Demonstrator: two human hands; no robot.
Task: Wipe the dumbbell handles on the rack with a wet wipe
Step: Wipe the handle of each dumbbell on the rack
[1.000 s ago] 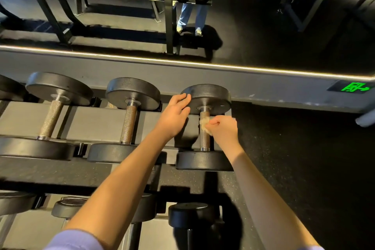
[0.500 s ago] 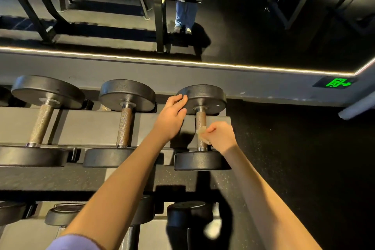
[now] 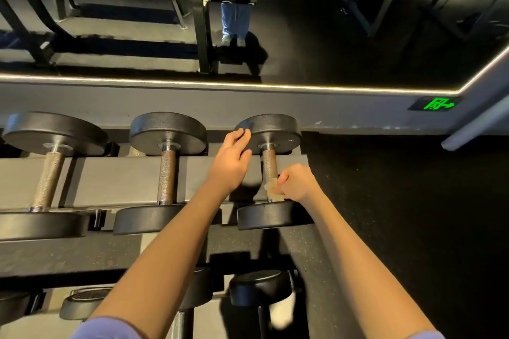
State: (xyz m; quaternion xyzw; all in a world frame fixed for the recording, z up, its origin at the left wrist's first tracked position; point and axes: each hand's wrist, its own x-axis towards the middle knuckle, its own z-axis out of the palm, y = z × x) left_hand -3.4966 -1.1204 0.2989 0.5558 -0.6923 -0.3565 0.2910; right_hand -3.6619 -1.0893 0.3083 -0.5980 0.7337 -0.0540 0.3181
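dark gym, rack (image 3: 115,181) mid-frame: right hand (image 3: 296,183) pinches wipe (image 3: 272,190) round handle (image 3: 269,165) low end; handle runs up-frame; left hand (image 3: 231,164) relaxed, fingers on upper plate (image 3: 271,131).

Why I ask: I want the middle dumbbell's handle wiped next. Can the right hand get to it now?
Probably not directly: the left hand and forearm lie between the right hand, gripping the wet wipe, and the middle handle. It must cross over.

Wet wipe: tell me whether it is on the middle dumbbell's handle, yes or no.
No, the right hand holds the wet wipe against the rightmost dumbbell's handle.
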